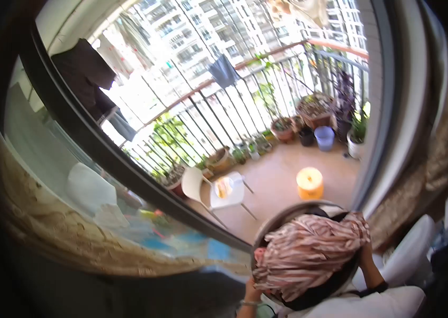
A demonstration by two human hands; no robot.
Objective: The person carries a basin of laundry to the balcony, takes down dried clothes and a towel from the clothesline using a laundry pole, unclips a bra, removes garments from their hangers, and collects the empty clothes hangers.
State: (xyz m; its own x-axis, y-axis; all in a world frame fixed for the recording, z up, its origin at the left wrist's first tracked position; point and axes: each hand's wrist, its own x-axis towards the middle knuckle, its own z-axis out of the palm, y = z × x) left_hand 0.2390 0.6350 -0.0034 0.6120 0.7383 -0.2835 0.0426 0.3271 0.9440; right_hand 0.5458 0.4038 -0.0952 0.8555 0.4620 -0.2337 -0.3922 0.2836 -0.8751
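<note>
A round basin (273, 216) is held in front of my body, heaped with laundry. On top lies a bunched striped cloth (311, 249) in pink, brown and white, with dark cloth (326, 289) under it. My left hand (253, 290) is closed on the basin's left side, with a bracelet at the wrist. My right hand (365, 256) is closed on the right side, beside the striped cloth. The fingers of both hands are mostly hidden by the basin and the laundry.
A dark sliding-door frame (144, 183) borders the balcony floor (282, 164). A white chair (226, 199) with papers on it and a yellow stool (310, 184) stand there. Potted plants, including a terracotta pot (282, 130), line the railing (245, 106). Dark clothes (83, 69) hang at upper left.
</note>
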